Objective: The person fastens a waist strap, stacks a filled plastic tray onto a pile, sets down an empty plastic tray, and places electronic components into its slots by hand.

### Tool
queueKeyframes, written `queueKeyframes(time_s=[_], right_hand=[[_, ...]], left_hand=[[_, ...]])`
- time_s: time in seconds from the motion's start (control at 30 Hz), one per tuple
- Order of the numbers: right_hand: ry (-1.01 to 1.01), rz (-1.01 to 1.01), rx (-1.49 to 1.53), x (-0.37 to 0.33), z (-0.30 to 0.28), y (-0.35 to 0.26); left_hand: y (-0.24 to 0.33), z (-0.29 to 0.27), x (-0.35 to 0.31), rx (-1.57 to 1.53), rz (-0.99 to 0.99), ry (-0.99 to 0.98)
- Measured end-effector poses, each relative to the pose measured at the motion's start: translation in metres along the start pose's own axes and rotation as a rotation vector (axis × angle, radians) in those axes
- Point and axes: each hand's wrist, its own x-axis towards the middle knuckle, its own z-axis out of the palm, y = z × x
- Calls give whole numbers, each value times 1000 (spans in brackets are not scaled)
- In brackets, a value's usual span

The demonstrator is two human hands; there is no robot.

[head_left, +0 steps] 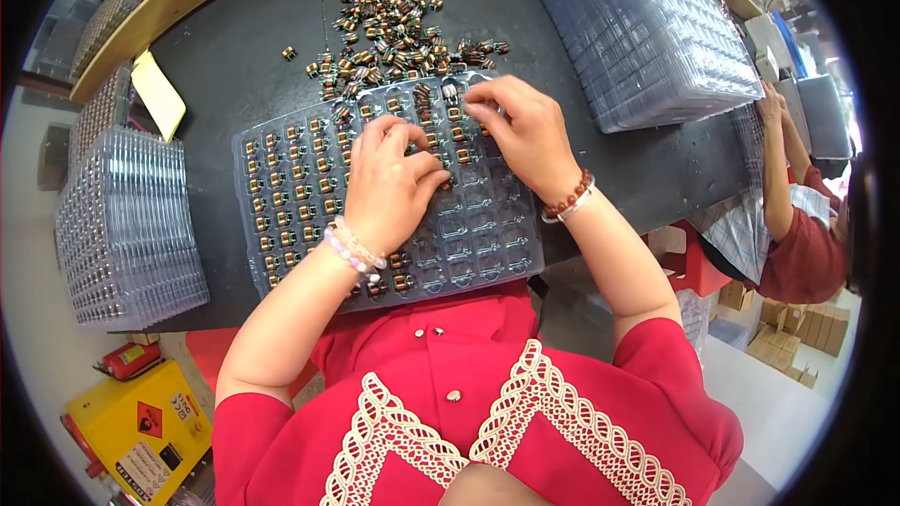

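Observation:
A clear plastic tray (457, 253) of small moulded pockets lies in front of me. Copper-wound coils with dark cores fill its left columns, while several pockets at the lower right hold nothing. My left hand (386, 178) is over the middle of the tray, fingers curled and thumb beside a coil (462, 156) column; what its fingertips hold is hidden. At the tray's far right edge, my right hand (527, 131) has thumb and fingertips drawn together near the pockets, and anything between them is too small to make out. Beyond the tray spreads a loose heap of coils (375, 23).
A tall stack of clear trays (647, 37) stands at the far right; another stack of trays (131, 225) is at the left. A yellow card (157, 96) leans near the wooden ledge (150, 14). Another person's arm (776, 164) works at the right. A yellow box (141, 431) sits below left.

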Motion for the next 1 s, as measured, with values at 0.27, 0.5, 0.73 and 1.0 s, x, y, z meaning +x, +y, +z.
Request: queueKeyframes(time_s=[0.27,0.5,0.73,1.0], right_hand=[[-80,172,66,-40,-24,1],[-75,97,-43,-42,-14,14],[-49,22,-110,-16,-3,-2],[-173,-205,-332,16,26,26]], left_hand=[[-3,6,4,-99,112,-74],[-13,8,18,-135,57,20],[-25,19,37,141,-130,240],[-10,-2,29,-407,-319,211]])
